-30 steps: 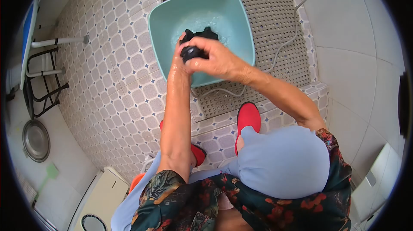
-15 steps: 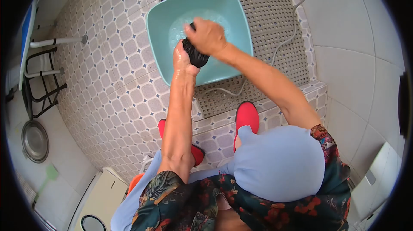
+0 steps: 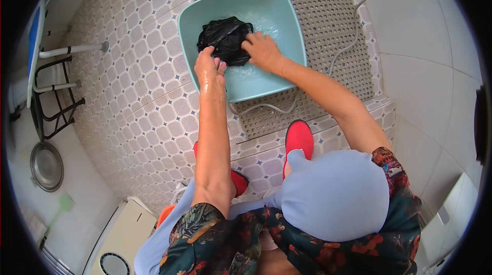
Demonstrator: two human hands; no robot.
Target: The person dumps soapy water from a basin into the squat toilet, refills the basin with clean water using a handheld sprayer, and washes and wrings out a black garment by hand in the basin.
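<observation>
A wet black cloth (image 3: 223, 39) hangs loosely spread between my hands, over the left part of a light teal basin (image 3: 241, 93). My left hand (image 3: 209, 67), wet at the wrist, grips the cloth's near left edge with its fingers partly curled. On the other side, my right hand (image 3: 262, 52) pinches the cloth's right edge, fingertips against the fabric. Shallow, rippled water (image 3: 264, 30) shows in the basin around the cloth. I cannot tell whether the cloth's underside touches the water.
The basin stands partly on a perforated grey mat (image 3: 328, 29) and partly on patterned tiles (image 3: 154, 59). A grey hose (image 3: 354, 29) runs along the mat's right side. My red shoes (image 3: 299, 139) are below the basin. Folded metal-framed furniture (image 3: 72, 49) and a metal lid (image 3: 46, 166) are at left.
The black cloth was bunched tightly between my hands and is now opened out wider. My right hand has moved down and right, away from my left.
</observation>
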